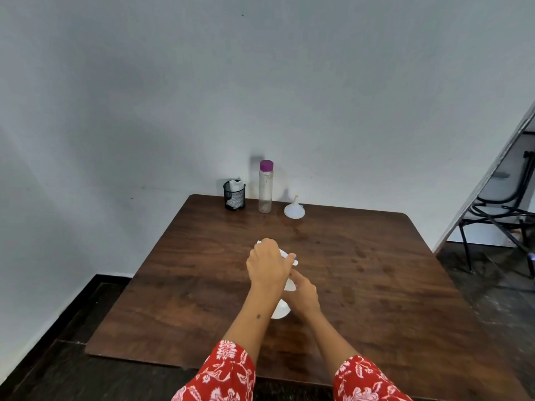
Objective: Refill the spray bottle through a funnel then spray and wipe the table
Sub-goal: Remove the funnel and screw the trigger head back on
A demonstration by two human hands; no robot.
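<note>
white spray bottle [280, 311] gripped between left hand [267, 266] above, right hand [302, 295] below

Funnel [294, 210] right of bottle [265, 188]

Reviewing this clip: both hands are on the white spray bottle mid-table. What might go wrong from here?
1. The left hand grips the sprayer head while the right hand holds the spray bottle; a slip while twisting could tip it.
2. The funnel and the purple-capped bottle stand at the table's far edge; reaching over an uncapped spray bottle may knock it.
</note>
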